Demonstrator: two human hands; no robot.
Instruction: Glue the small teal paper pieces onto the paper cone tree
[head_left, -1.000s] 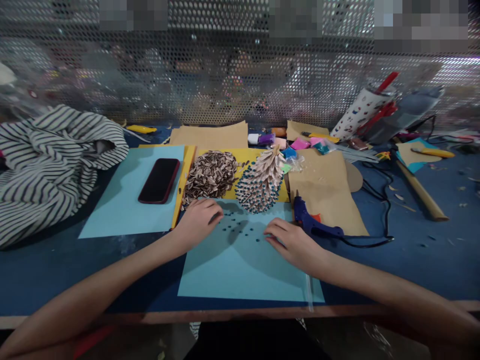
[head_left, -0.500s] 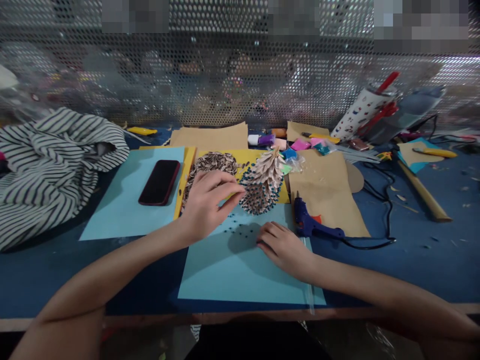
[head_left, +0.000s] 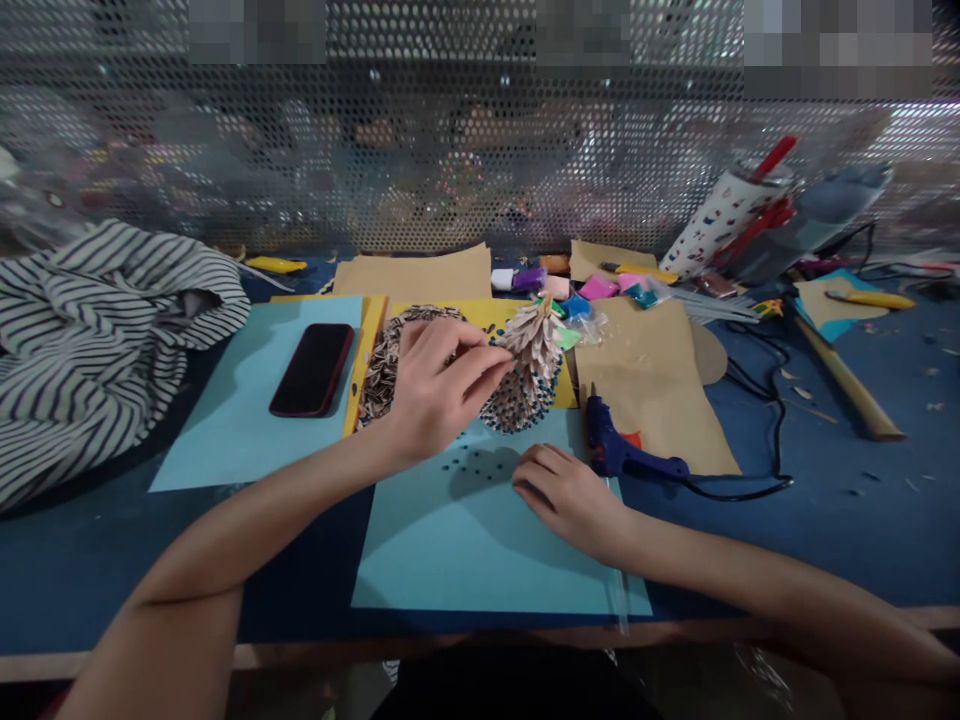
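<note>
Bench: left hand raised by cone, right hand on card.

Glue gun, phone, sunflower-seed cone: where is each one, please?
Glue gun (head_left: 616, 452): head view, on the blue body.
Phone (head_left: 311, 370): head view, on the dark face.
Sunflower-seed cone (head_left: 529, 388): head view, on the middle seeds.

My right hand rests on the card sheet before me; my left hand reaches over the sheet's far edge to the shell-covered cone; the pile of seed shells lies just left of the cone; further left, a phone lies on a second card; beyond it lies a cloth; right of my right hand, a glue gun lies against kraft paper; a perforated metal screen stands behind everything.
</note>
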